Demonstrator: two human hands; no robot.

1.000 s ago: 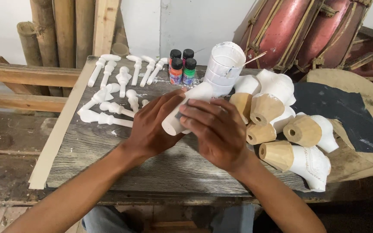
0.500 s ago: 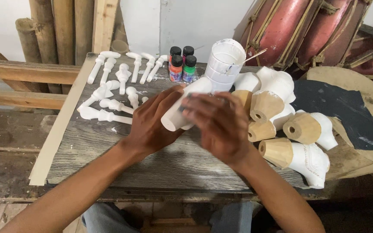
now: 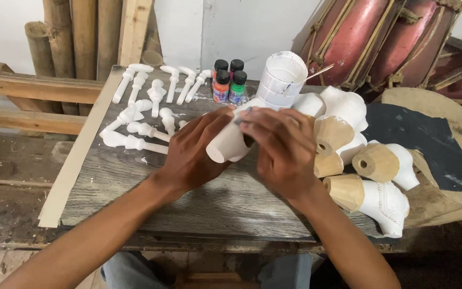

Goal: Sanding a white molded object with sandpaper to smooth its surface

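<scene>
Both hands grip a white carved piece above the bench.
Left hand [image 3: 196, 152] and right hand [image 3: 284, 150] fingers clamp the white piece [image 3: 228, 145]; its long axis slants, flat end toward lower left, far end hidden behind the right hand over the bench [image 3: 135, 182].

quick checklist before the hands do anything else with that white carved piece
1. Left hand has a firm hold on the white carved piece: ok, fingers wrap its side.
2. Right hand is on the piece: ok, it covers the far end, though what it presses there cannot be told.
3. Piece lifted off the wooden table: cannot tell.
4. Paint bottles upright and capped: ok.
5. White cup stable: not ok, it leans.
6. Small white pegs out of the way of the hands: ok, they lie to the left.
</scene>
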